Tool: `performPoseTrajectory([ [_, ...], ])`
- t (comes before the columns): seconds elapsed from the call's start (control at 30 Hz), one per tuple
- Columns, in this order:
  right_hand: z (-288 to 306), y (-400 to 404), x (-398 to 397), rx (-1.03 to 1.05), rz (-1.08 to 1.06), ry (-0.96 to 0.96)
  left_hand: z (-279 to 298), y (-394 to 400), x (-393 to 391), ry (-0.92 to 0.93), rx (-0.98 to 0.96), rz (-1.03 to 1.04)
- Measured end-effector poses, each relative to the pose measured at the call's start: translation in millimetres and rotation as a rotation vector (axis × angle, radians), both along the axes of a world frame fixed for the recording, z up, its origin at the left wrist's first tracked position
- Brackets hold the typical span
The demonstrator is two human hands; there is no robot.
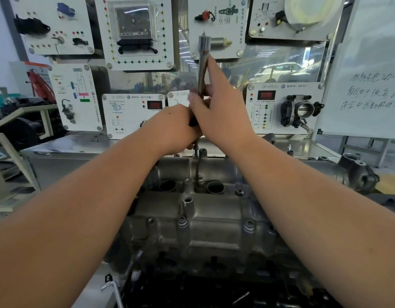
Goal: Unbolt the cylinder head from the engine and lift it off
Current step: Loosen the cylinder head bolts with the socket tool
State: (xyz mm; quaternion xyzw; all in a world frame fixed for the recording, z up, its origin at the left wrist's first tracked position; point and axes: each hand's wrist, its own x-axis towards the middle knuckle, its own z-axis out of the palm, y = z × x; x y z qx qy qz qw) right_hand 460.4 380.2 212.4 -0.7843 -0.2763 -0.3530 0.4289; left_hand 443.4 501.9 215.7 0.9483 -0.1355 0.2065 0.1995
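While both hands meet above the far side of the engine, the entry runs outward from them.

Left hand (177, 127): fingers curled round the lower, dark part of a tool, apparently steadying it over its fastener. What lies inside the fist is hidden.

Right hand (216, 112): wrapped about the metal handle (202, 65), index finger laid straight up its length, thumb across the front. The grip suits guiding and swinging a lever more than a hard pull.

Handle: bright steel bar, standing nearly upright with a thicker end at the top; likely a ratchet or breaker bar raised to the start of a stroke.

Extension shaft (197, 166): thin, dark, dropping from under the hands to a bolt (200, 180) between two round wells in the casting. Whether its tip is seated on the bolt cannot be told.

Cylinder head (205, 221): grey casting, still seated on the engine, directly below and between both forearms, on the worktop (59, 150). Several further bolts (249, 224) show along its near edge, so unbolting appears unfinished and lifting is not yet due.

Surroundings: training panels (134, 32) with mounted components stand behind; a throttle body (299, 111) display at right; a whiteboard (369, 74) with handwriting at far right.
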Motion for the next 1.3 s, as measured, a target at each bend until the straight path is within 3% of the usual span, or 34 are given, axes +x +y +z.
performPoseTrajectory([
  [1.3,-1.1,-0.8,1.3,0.042,-0.02,-0.021,-0.6,0.8,0.2,-0.032,-0.012,0.012],
])
